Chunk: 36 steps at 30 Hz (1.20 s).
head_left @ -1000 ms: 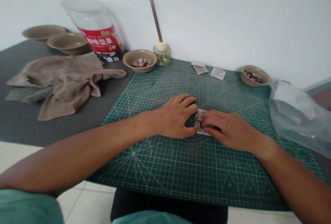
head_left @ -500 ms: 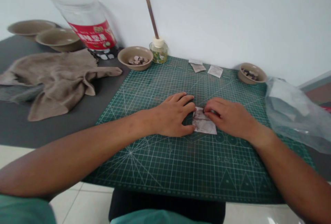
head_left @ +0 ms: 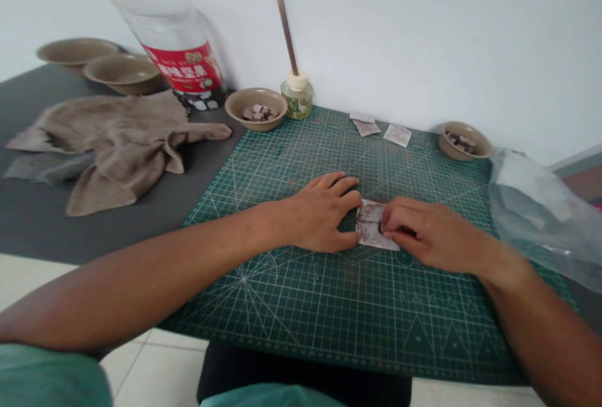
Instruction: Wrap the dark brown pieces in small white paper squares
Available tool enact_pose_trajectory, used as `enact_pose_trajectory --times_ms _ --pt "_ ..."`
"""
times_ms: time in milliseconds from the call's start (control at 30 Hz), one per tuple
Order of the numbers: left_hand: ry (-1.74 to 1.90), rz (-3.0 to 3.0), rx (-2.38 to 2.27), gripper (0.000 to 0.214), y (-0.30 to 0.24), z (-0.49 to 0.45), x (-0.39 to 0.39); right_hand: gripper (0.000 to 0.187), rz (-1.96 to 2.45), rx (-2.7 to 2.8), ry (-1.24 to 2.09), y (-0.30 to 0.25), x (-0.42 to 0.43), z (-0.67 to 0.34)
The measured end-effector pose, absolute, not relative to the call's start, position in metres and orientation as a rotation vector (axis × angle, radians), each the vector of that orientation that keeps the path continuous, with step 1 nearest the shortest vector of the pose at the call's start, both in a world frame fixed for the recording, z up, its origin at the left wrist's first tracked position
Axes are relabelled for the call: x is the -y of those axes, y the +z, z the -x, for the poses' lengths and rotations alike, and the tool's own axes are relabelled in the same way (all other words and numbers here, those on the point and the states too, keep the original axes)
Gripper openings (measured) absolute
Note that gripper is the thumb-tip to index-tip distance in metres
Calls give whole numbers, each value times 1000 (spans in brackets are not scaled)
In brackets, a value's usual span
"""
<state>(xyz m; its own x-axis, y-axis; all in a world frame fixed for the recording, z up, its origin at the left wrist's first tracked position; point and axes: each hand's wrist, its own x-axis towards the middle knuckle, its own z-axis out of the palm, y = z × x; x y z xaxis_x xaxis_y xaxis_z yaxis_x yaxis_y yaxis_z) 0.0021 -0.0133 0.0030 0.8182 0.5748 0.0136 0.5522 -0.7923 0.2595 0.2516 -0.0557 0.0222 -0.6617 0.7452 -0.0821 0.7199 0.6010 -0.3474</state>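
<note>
A small square of whitish paper (head_left: 371, 241) with brown smudges lies on the green cutting mat (head_left: 301, 306). My left hand (head_left: 324, 216) is spread flat at its left side, with index fingertip and thumb tip touching that edge. Over the right part of the paper, my right hand (head_left: 418, 231) is closed in a pinch. A small dark piece shows at its fingertips against the paper; its exact kind is mostly hidden by the fingers.
Brown bowls with small pieces stand at the back left (head_left: 256, 109) and back right (head_left: 464, 142). More paper squares (head_left: 397, 135) lie at the back. Around them are a reed diffuser (head_left: 297, 96), a red-labelled plastic jar (head_left: 183, 62), a brown cloth (head_left: 126, 143) and a clear plastic bag (head_left: 540, 212).
My right hand has slid down and to the right across the paper, still pinched. My left hand keeps its place at the paper's edge. The whole view has shifted slightly.
</note>
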Motion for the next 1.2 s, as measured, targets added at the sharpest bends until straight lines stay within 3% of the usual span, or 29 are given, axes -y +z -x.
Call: enact_pose_trajectory --times_ms 200,400,567,767,933,1100,1200 --pt "150 -2773 -876 58 2 -2 13 14 1422 2643 199 18 55 -239" --pt "153 -2779 -864 57 0 -2 13 10 1213 2771 517 21 57 -244" --pt "153 -2777 -878 57 0 -2 12 12 1408 2629 215 17 51 -244" --pt "132 -2767 -866 57 1 -2 13 10 1100 2721 626 20 56 -245" --pt "147 -2774 -879 57 1 -2 12 9 1334 2584 339 16 52 -245" --pt "138 -2764 -859 58 1 -1 12 8 1175 2696 583 20 54 -251" --pt "143 -2766 -856 58 1 -1 11 12 1143 2675 514 17 56 -240"
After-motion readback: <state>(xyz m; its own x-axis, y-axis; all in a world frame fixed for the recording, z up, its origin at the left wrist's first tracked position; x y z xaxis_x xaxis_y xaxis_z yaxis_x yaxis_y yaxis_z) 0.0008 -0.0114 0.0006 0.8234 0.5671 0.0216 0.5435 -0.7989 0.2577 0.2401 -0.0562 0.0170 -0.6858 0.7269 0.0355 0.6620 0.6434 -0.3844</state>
